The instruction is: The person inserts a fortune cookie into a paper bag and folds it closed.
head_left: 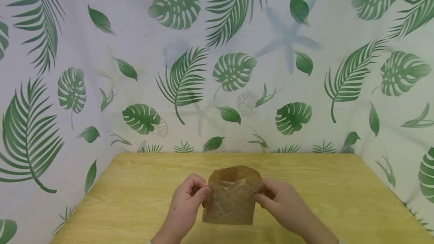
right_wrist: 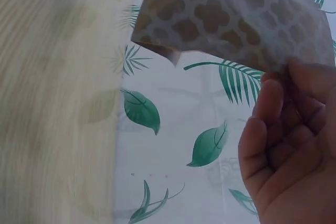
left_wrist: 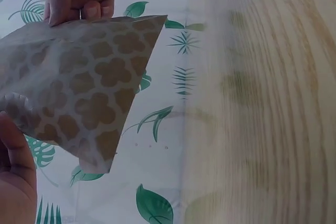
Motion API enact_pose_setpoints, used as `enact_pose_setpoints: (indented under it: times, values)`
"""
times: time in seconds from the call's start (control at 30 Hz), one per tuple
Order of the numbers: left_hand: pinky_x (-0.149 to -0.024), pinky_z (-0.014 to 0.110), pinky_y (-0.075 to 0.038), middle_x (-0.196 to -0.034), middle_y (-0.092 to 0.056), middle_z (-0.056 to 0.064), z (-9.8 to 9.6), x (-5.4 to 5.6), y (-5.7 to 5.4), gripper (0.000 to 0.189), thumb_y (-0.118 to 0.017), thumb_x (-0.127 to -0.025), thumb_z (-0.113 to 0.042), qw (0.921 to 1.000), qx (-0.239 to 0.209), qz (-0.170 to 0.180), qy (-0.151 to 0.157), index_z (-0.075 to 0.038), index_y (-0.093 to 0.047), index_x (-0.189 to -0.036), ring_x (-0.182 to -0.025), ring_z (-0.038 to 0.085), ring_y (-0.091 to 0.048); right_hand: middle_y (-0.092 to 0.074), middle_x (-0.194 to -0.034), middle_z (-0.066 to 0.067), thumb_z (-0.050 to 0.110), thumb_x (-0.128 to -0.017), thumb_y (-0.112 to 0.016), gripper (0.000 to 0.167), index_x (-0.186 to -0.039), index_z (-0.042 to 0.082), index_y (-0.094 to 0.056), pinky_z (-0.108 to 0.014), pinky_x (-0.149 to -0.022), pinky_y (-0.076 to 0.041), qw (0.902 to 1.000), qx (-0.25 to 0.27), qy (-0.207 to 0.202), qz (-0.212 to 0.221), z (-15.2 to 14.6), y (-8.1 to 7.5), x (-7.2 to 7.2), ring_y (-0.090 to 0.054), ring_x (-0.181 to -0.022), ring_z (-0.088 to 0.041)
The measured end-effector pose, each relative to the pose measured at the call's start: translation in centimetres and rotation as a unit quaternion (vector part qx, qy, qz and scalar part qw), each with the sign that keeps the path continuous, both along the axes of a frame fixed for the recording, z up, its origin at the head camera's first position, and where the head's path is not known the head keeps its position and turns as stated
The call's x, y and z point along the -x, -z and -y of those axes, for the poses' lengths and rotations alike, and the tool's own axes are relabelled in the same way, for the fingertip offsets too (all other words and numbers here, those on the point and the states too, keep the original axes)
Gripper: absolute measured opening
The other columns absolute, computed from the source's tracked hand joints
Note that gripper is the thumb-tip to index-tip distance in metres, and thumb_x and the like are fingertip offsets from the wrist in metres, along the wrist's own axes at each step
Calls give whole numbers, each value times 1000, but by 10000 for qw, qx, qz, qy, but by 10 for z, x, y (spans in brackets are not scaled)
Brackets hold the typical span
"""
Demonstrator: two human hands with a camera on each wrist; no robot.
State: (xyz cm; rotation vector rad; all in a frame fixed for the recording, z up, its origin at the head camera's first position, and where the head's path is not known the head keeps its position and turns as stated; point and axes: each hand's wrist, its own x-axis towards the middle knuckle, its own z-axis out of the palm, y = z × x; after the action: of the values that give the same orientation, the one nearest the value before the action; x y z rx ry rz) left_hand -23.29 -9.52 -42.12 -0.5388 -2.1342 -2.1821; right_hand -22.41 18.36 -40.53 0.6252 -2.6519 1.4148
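Note:
A small brown paper bag [head_left: 230,204] with a pale lattice pattern is held up over the table, its mouth spread at the top so the plain brown inside shows. My left hand [head_left: 188,204] pinches its left edge near the mouth between thumb and fingers. On the opposite edge, my right hand [head_left: 283,204] pinches the paper the same way. The left wrist view shows the patterned face of the bag [left_wrist: 100,77] and its flat bottom corner. In the right wrist view, thumb and fingers of the right hand [right_wrist: 294,140] meet on the edge of the bag [right_wrist: 210,19].
A wooden table [head_left: 129,183] with a yellowish grain lies beneath the hands. White cloth [head_left: 190,86] printed with green leaves hangs behind it and along both sides, close to the table's back edge.

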Motion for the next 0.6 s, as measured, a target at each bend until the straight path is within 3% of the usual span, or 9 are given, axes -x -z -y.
enact_pose_setpoints:
  times: [0.1, 0.27, 0.47, 0.6]
  values:
    - [-68, 30, -54, -88, -52, 10, 1, 1, 1, 24, -66, -99, -22, 9998, -189, 96, -50, -3, -54, -93, -74, 18, -55, -67, -82, 4, 30, -98, -68, 14, -95, 17, -68, -30, -65, -54, 9998, 50, 44, 208, 2, 0, 1, -64, -72, -13]
    - [-67, 27, -53, -87, -53, 9, 0, 6, 0, 20, -67, -99, -18, 9989, -428, 115, -130, -1, -55, -96, -72, 18, -55, -68, -82, 2, 30, -100, -65, 16, -93, 16, -66, -31, -67, -55, 9998, 71, -91, 172, 1, -2, 2, -66, -73, -15]
    - [-68, 28, -52, -93, -62, 7, 0, 9, 0, 20, -72, -95, -27, 9968, 717, 344, -74, -8, -63, -99, -76, 18, -57, -66, -79, -3, 28, -101, -64, 19, -94, 10, -65, -32, -73, -58, 9944, 878, 524, 259, -4, -2, 2, -67, -74, -18]
    - [-68, 30, -54, -96, -63, 6, -1, 9, 3, 18, -69, -98, -26, 9932, 1098, 374, -33, -9, -64, -100, -80, 20, -58, -65, -80, -7, 23, -101, -65, 18, -95, 6, -65, -34, -74, -59, 9903, 1275, 475, 298, -5, 0, 2, -68, -73, -21]
